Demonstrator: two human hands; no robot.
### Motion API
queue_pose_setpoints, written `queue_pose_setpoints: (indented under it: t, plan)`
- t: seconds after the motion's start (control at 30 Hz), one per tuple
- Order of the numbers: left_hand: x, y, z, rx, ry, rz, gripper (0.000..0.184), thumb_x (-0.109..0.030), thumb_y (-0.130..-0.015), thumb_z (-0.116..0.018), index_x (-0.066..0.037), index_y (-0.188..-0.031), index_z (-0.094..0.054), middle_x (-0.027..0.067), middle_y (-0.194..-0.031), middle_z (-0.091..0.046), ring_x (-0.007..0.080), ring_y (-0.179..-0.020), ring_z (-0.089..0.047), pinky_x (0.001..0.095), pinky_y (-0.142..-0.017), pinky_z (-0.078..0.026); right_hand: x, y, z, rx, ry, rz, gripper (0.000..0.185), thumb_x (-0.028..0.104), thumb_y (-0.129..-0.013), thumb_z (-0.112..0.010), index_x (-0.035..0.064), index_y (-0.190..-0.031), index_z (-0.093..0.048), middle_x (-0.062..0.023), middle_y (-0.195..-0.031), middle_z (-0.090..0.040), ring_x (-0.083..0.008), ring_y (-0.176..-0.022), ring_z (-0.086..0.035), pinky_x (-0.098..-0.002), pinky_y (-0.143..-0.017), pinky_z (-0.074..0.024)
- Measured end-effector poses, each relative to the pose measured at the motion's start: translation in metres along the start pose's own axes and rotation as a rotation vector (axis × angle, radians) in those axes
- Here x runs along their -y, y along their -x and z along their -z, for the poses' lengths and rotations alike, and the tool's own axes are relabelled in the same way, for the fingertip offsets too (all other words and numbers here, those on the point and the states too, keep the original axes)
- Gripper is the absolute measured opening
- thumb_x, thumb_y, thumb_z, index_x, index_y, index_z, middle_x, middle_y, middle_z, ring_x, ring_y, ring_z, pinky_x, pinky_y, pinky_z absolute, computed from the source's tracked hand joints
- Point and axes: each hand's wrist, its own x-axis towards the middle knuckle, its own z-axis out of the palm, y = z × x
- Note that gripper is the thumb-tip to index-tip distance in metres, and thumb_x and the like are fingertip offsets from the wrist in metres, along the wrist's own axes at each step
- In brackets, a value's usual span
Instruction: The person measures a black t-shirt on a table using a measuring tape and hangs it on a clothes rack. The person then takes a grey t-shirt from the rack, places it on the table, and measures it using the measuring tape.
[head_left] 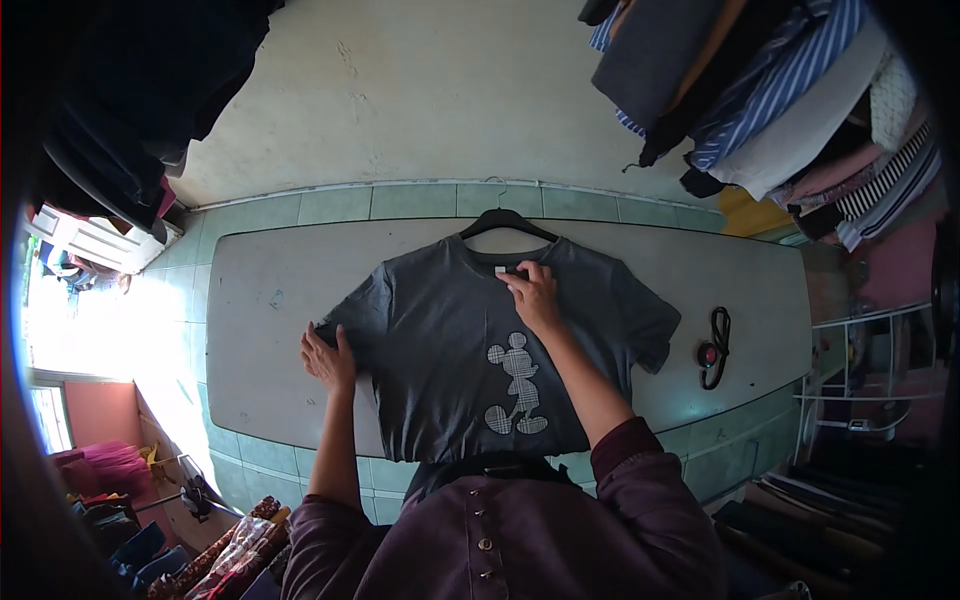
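Observation:
A dark grey T-shirt (430,330) with a checked mouse figure (518,385) lies front up on the table, its lower edge against my body. Inside its neck is a black hanger (507,222), the hook pointing away from me. My left hand (328,358) is at the end of the left sleeve, with the sleeve's edge between thumb and fingers. At the neckline, my right hand (533,298) has thumb and forefinger closed at the collar beside a small white label (501,270). The other fingers are partly raised.
On the right of the pale table (270,370) lies a black cord with a round red-centred piece (708,355). Clothes hang at the upper right (780,110) and dark garments (150,100) at the upper left. Folded fabrics (220,560) are at the lower left.

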Motion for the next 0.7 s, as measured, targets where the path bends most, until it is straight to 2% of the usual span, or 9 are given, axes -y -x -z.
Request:
queue_pose_setpoints:
  t: [0.07, 0.13, 0.27, 0.33, 0.37, 0.43, 0.47, 0.6, 0.7]
  plan:
    - [-0.001, -0.016, -0.008, -0.044, -0.025, 0.074, 0.046, -0.039, -0.079, -0.055, -0.010, -0.114, -0.047, 0.0107, -0.115, -0.046, 0.0290, -0.105, -0.043, 0.0429, -0.088, -0.030, -0.001, 0.003, 0.002, 0.006, 0.060, 0.052, 0.035, 0.005, -0.070, -0.060, 0.0244, -0.098, -0.064, -0.0041, -0.101, -0.049, -0.0234, -0.091, -0.046, -0.0372, -0.076, -0.0400]
    - [-0.011, -0.029, 0.007, 0.175, 0.053, 0.177, 0.041, -0.039, -0.075, -0.060, -0.012, -0.104, -0.053, 0.0102, -0.114, -0.045, 0.0289, -0.106, -0.042, 0.0430, -0.087, -0.031, -0.003, 0.007, 0.001, 0.012, 0.116, 0.099, 0.035, 0.005, -0.070, -0.058, 0.0233, -0.099, -0.064, -0.0047, -0.102, -0.050, -0.0236, -0.091, -0.047, -0.0368, -0.077, -0.0399]
    - [0.001, -0.039, -0.001, 0.249, -0.018, 0.023, 0.030, -0.035, -0.074, -0.063, -0.011, -0.092, -0.057, 0.0099, -0.107, -0.047, 0.0291, -0.105, -0.041, 0.0450, -0.087, -0.031, -0.005, 0.009, -0.001, -0.039, 0.148, 0.171, 0.037, 0.003, -0.071, -0.055, 0.0215, -0.102, -0.062, -0.0056, -0.106, -0.051, -0.0237, -0.092, -0.048, -0.0372, -0.081, -0.0393]
    - [0.011, -0.045, -0.003, 0.139, 0.065, -0.258, 0.025, -0.030, -0.074, -0.064, -0.007, -0.083, -0.059, 0.0100, -0.092, -0.055, 0.0262, -0.090, -0.050, 0.0390, -0.078, -0.038, -0.004, 0.011, -0.002, -0.031, 0.162, 0.166, 0.038, 0.003, -0.071, -0.054, 0.0213, -0.103, -0.062, -0.0057, -0.107, -0.050, -0.0237, -0.092, -0.048, -0.0373, -0.081, -0.0392]
    - [0.015, -0.052, -0.001, 0.144, 0.069, -0.262, 0.025, -0.030, -0.074, -0.064, -0.007, -0.083, -0.059, 0.0100, -0.092, -0.055, 0.0262, -0.090, -0.050, 0.0390, -0.078, -0.038, -0.003, 0.011, -0.002, -0.026, 0.164, 0.162, 0.038, 0.002, -0.071, -0.054, 0.0214, -0.103, -0.062, -0.0057, -0.106, -0.050, -0.0237, -0.092, -0.048, -0.0374, -0.081, -0.0392]
    - [0.022, -0.071, 0.006, 0.388, 0.380, -0.086, 0.022, -0.023, -0.074, -0.065, -0.004, -0.082, -0.058, 0.0088, -0.071, -0.057, 0.0206, -0.066, -0.053, 0.0307, -0.062, -0.041, -0.002, 0.011, -0.001, -0.023, 0.172, 0.153, 0.039, 0.002, -0.071, -0.054, 0.0215, -0.104, -0.061, -0.0057, -0.106, -0.050, -0.0238, -0.092, -0.048, -0.0374, -0.082, -0.0393]
    - [0.027, -0.077, 0.005, 0.365, 0.477, -0.142, 0.018, -0.018, -0.075, -0.064, -0.002, -0.077, -0.056, 0.0025, -0.060, -0.053, 0.0110, -0.054, -0.047, 0.0243, -0.054, -0.039, -0.002, 0.011, 0.000, -0.025, 0.170, 0.163, 0.039, 0.002, -0.071, -0.054, 0.0214, -0.104, -0.061, -0.0058, -0.106, -0.050, -0.0239, -0.092, -0.048, -0.0372, -0.082, -0.0395]
    - [0.038, -0.096, 0.012, 0.579, 0.462, -0.101, 0.018, -0.017, -0.074, -0.066, -0.002, -0.079, -0.059, 0.0025, -0.064, -0.056, 0.0097, -0.059, -0.049, 0.0257, -0.057, -0.041, -0.003, 0.012, -0.001, -0.054, 0.144, 0.183, 0.039, 0.003, -0.070, -0.056, 0.0213, -0.104, -0.061, -0.0063, -0.109, -0.050, -0.0255, -0.093, -0.048, -0.0362, -0.083, -0.0401]
    - [0.042, -0.099, 0.005, 0.560, 0.445, -0.189, 0.016, -0.016, -0.072, -0.064, -0.002, -0.079, -0.060, 0.0058, -0.062, -0.056, 0.0131, -0.056, -0.050, 0.0279, -0.056, -0.041, -0.005, 0.013, 0.000, -0.033, 0.128, 0.194, 0.042, 0.004, -0.072, -0.057, 0.0182, -0.112, -0.056, -0.0065, -0.112, -0.049, -0.0272, -0.097, -0.047, -0.0364, -0.084, -0.0407]
